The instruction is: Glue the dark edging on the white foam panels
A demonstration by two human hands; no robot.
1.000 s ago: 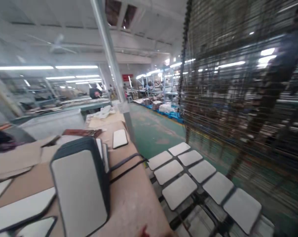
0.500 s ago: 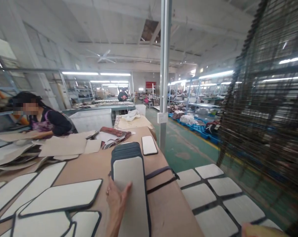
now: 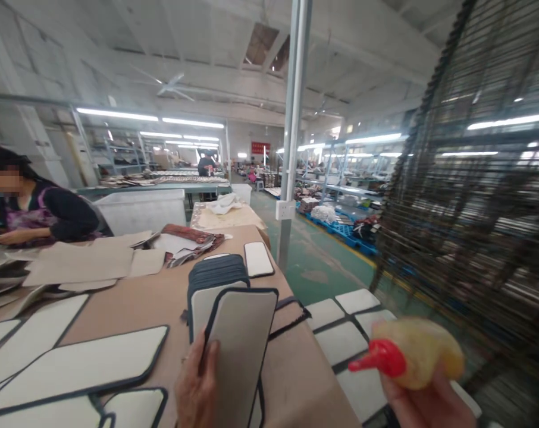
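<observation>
Pale panel: a dark-edged pale panel (image 3: 243, 351) is standing tilted at the lower centre of the frame, its blank face turning toward us.
Left hand: the left hand (image 3: 196, 383) is gripping its left edge, thumb pressing the face, fingers going behind.
Just changed: half a second ago that hand was resting on the stack's front; now this panel is leaning away from it, so one piece is being handled singly. I cannot tell whether its lower end is touching the stack.
Stack: the dark-edged stack (image 3: 218, 273) is standing just behind, near the centre.
Right hand: the right hand (image 3: 425, 404) is closing around a squeeze bottle (image 3: 430, 351) at lower right; only a yellow sliver was showing before, and now the whole bottle is coming into view.
Bottle contents: something yellowish is showing through the wall; the level is staying unclear. Its red nozzle (image 3: 381, 359) is pointing left, well apart from the panel.
Brown table: more panels (image 3: 82, 362) are lying flat on the table (image 3: 307, 386) at lower left.
White bin: a white bin (image 3: 140, 211) is standing left of centre, its inside hiding from me.
Blue pallets: blue pallets (image 3: 363, 241), right of centre, are carrying bundles.
Co-worker: a person (image 3: 68, 214) is working at far left.
</observation>
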